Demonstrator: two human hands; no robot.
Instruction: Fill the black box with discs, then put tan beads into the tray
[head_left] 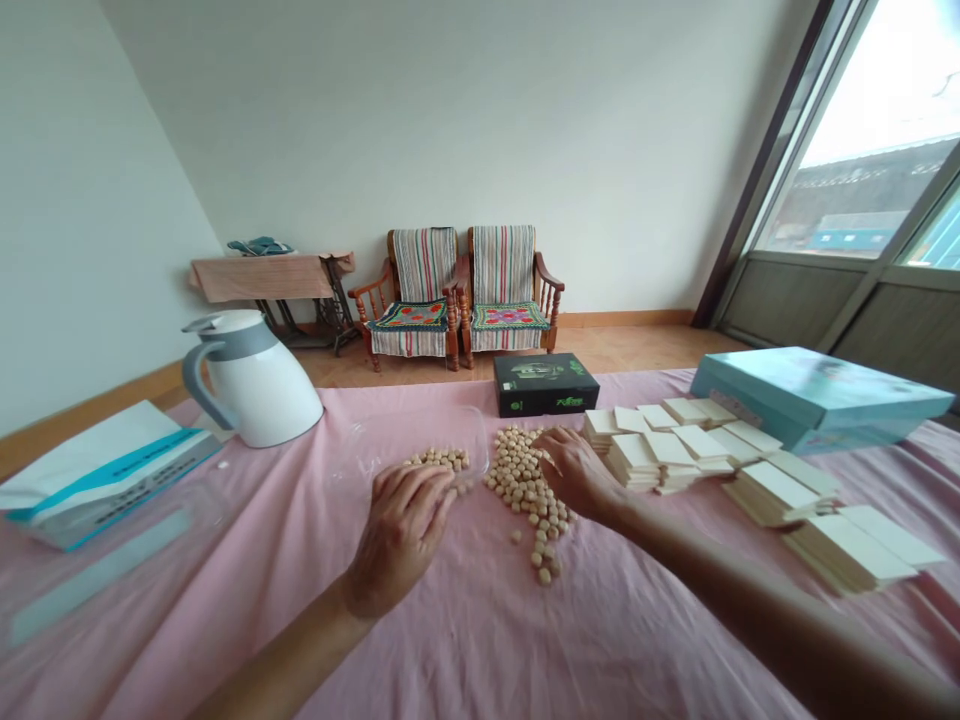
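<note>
My left hand point(405, 535) is over the near edge of a clear plastic tray point(360, 440), its fingers bent and held together. The fingertips are partly hidden, and what they hold cannot be made out. Small round wooden pieces point(452, 459) lie grouped inside the tray, just beyond this hand. To the right of the tray, a larger loose pile of the same round wooden pieces point(525, 478) spreads across the pink cloth. My right hand point(576, 470) reaches onto the pile's right side, fingers stretched and somewhat apart, touching the pieces.
Stacks of pale wooden cards point(667, 448) stand to the right, before a light blue box point(817, 390). A black box point(546, 384) sits behind the pile. On the left are a white jug point(262, 385) and a tissue pack point(112, 480). Two chairs point(501, 280) stand beyond.
</note>
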